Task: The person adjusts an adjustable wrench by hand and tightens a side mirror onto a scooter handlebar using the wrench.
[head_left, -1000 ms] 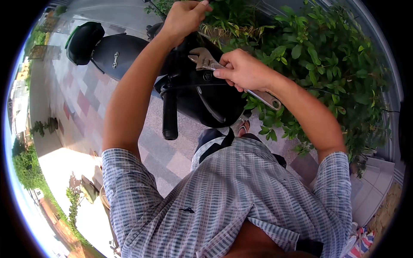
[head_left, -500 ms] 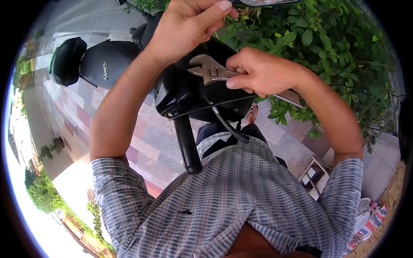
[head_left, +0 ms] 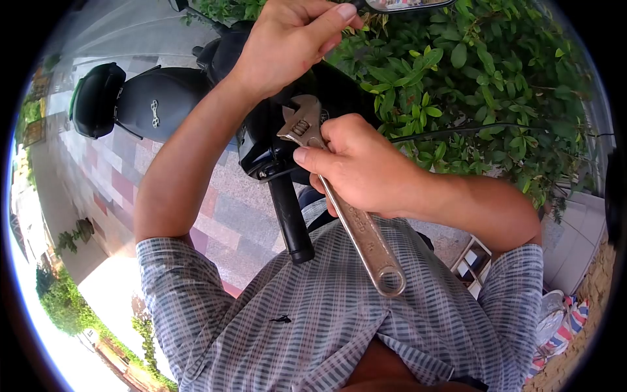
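Note:
My left hand (head_left: 287, 42) is closed at the top of the view, thumb and fingers pinched on the stem end of a mirror (head_left: 408, 5). My right hand (head_left: 366, 166) grips a metal adjustable wrench (head_left: 366, 235) around the upper part of its handle. The wrench jaws (head_left: 305, 121) point up and left, over the dark front of a scooter, and its ringed end hangs down over the shirt. Just below the jaws is the scooter's black handlebar grip (head_left: 289, 222). What the jaws touch, if anything, cannot be made out.
The scooter seat (head_left: 163, 103) and a black top box (head_left: 98, 100) lie to the left. Leafy bushes (head_left: 464, 85) fill the upper right. A black cable (head_left: 470, 129) crosses them. A small framed rack (head_left: 471, 261) and a striped bag (head_left: 565, 333) are at the lower right.
The wrench has swung from nearly level to steeply upright, its ringed end now lower and nearer the shirt. My right hand has moved down and left with it. My left hand stays at the mirror stem.

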A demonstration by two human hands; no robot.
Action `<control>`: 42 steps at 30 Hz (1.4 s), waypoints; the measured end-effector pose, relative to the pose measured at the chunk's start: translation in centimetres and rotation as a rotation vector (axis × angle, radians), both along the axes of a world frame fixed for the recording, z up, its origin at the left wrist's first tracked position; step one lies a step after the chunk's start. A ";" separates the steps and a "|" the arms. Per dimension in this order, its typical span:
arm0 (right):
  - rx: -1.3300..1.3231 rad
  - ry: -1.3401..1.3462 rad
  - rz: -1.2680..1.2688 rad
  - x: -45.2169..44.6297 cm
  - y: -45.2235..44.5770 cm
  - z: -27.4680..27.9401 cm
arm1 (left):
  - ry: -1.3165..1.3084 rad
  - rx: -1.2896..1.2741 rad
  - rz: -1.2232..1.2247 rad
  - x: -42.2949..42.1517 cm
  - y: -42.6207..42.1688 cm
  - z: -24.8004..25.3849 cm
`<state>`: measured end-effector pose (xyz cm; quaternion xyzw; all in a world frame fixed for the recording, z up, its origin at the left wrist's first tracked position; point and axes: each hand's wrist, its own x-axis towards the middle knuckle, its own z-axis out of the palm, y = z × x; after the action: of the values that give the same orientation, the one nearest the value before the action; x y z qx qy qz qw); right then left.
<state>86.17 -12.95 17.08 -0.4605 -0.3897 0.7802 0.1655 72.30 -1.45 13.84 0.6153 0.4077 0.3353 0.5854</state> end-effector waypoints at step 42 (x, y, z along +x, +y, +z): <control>-0.052 0.190 0.055 2.9 0.5 -4.1 | 0.085 -0.011 0.066 -3.1 0.0 0.7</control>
<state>89.11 -12.41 13.00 -0.3775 -0.3645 0.8345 0.1682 69.21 -1.48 14.50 0.6121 0.4541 0.3257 0.5595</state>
